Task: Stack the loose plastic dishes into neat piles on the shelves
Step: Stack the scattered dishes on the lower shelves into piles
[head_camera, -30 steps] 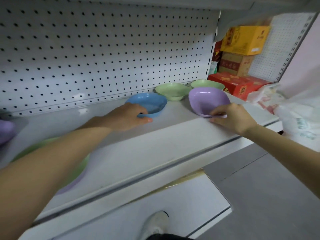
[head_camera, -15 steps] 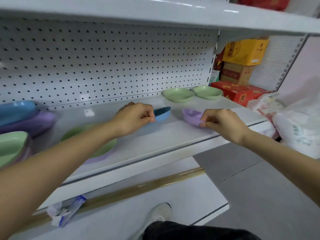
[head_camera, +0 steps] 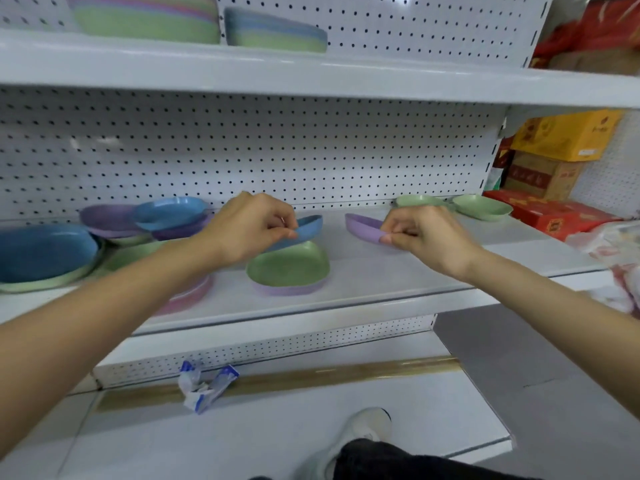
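Head view: grips the near rim of a blue dish (head_camera: 310, 225) with the left hand (head_camera: 249, 226), tilted, just above a green dish (head_camera: 287, 268) nested in another on the middle shelf (head_camera: 381, 275). Pinches the rim of a purple dish (head_camera: 363, 226) with the right hand (head_camera: 426, 237), near the blue one. Behind that hand, two pale green dishes (head_camera: 481, 207); further right, boxes (head_camera: 561, 136). At left, loose dishes (head_camera: 45, 251), partly hidden by the left forearm. Above, neat piles (head_camera: 149, 19). Below, a crumpled wrapper (head_camera: 206, 386).
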`<state>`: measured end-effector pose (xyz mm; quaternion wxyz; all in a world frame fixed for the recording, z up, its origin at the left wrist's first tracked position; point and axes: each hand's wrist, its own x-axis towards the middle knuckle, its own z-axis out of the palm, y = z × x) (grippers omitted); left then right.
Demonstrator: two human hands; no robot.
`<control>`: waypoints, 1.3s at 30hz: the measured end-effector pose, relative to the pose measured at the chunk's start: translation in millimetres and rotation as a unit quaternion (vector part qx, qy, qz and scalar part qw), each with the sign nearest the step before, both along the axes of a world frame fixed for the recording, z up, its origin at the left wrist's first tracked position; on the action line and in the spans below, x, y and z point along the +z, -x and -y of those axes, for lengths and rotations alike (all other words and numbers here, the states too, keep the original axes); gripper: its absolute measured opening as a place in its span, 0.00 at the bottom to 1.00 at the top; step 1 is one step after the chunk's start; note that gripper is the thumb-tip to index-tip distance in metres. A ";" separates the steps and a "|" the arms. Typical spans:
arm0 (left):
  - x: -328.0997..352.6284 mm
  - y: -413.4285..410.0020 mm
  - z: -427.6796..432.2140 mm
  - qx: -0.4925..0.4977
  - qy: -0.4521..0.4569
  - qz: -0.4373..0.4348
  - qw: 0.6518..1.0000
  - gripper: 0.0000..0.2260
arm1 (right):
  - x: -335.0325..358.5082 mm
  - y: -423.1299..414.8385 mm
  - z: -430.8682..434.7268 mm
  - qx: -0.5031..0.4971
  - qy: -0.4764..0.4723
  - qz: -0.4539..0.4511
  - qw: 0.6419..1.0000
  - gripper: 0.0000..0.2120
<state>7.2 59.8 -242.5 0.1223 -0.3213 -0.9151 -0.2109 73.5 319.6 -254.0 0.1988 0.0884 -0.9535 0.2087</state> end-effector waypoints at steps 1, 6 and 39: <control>-4.1 -1.6 7.5 0.000 0.002 0.010 1.000 0.09 | 0.9 2.6 6.3 0.002 0.005 -0.009 1.000 0.05; -23.8 -4.1 24.4 -0.015 0.011 0.035 0.999 0.02 | 10.9 6.9 30.1 0.006 0.028 -0.031 0.999 0.04; -12.0 -25.4 75.6 0.057 0.218 0.030 0.974 0.31 | -56.7 43.1 106.6 0.078 0.020 0.041 0.996 0.05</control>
